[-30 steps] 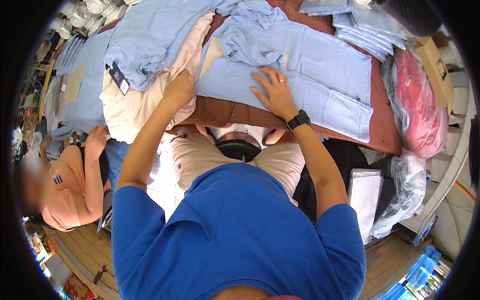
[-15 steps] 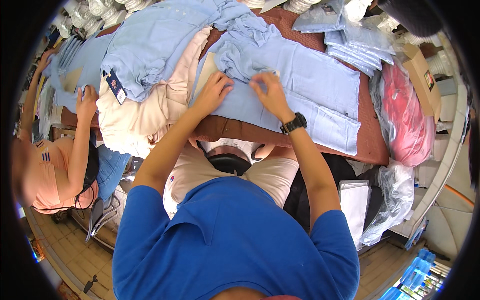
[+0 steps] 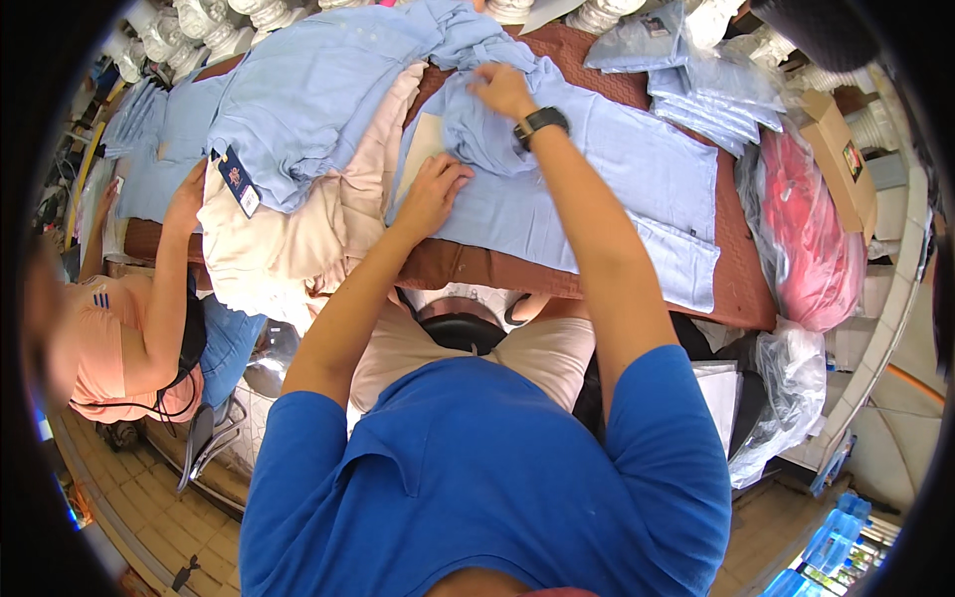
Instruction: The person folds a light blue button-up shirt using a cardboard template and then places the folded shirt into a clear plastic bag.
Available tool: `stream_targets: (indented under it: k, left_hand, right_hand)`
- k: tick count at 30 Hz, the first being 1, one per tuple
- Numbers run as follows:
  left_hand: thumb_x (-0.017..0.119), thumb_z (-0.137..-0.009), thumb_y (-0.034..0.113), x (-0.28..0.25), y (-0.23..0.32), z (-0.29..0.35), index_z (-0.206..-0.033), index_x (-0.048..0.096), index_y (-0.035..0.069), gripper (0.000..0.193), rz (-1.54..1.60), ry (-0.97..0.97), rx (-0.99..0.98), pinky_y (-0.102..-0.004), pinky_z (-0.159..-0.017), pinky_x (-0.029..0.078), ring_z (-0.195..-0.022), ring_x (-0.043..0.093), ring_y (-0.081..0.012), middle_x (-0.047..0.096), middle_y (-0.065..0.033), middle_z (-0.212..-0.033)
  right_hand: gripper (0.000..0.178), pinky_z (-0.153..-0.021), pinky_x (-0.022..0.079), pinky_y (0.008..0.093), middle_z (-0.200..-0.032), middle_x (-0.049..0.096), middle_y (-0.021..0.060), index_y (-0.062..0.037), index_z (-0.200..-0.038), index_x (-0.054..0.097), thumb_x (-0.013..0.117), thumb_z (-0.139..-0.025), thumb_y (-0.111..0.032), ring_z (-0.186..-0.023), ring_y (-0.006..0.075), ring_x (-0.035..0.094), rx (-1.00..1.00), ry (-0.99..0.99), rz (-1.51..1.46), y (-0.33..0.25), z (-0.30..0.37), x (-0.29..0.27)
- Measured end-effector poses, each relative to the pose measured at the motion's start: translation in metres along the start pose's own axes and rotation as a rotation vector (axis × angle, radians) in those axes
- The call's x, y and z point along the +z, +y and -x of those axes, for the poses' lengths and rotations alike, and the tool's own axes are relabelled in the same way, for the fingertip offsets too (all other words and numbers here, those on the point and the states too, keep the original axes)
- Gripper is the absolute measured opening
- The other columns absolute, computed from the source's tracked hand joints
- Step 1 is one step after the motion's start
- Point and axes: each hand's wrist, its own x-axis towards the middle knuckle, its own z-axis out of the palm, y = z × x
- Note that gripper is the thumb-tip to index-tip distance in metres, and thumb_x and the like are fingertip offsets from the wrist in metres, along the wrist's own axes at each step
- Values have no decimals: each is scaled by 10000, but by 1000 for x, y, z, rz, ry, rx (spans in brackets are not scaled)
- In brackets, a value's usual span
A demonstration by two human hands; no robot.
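A light blue shirt lies spread in front of me, its far left part bunched up. At its left side a pale beige card lies on the cloth, partly under the bunched fabric. My left hand is on the shirt at the card's near end, fingers bent together against the fabric. Farther off, my right hand, with a black watch on the wrist, is closed on the bunched cloth; its fingertips are slightly blurred.
Left of the shirt, more blue shirts, one with a dark tag, lie over cream garments. Bagged shirts, a red bagged garment and a cardboard box stand right. A co-worker sits at left.
My right hand has moved away from me and up onto the bunched cloth. My left hand has stayed nearly in place. The co-worker's hands have shifted.
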Motion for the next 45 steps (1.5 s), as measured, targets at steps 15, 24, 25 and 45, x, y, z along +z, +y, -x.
stream_targets:
  k: [15, 24, 25, 45]
  left_hand:
    - [736, -802, 13, -1, 7, 0, -1391, 469, 132, 657, 60, 140, -131, -363, -824, 489, -887, 512, -263, 398, -147, -1179]
    - [738, -828, 83, -4, 0, 3, -1218, 679, 170, 403, 59, 52, -160, -296, -759, 463, -864, 497, -184, 446, -74, -1163]
    - [734, -831, 80, -4, 2, 3, -1183, 698, 157, 361, 59, 50, -179, -297, -753, 465, -857, 504, -182, 457, -68, -1160]
    - [674, -898, 172, 0, -5, -7, -907, 683, 29, 144, -15, 10, -322, -332, -779, 453, -927, 575, -206, 580, -72, -994]
  right_hand:
    - [273, -916, 441, 279, -1099, 641, 64, -43, -904, 626, 480, -769, 144, -1036, 159, 576, -7, 127, -501, 65, 279, -221]
    - [193, -647, 517, 258, -993, 685, 84, -21, -1083, 663, 622, -896, -47, -734, 129, 641, 519, 451, -237, 108, 329, -140]
    - [195, -634, 513, 259, -974, 691, 83, -20, -1080, 665, 653, -894, -78, -717, 123, 636, 546, 489, -150, 104, 326, -138]
    - [367, -1100, 295, 555, -1415, 492, 84, -172, -1243, 633, 638, -908, -322, -1339, 350, 397, -230, 154, 277, 31, 242, -34]
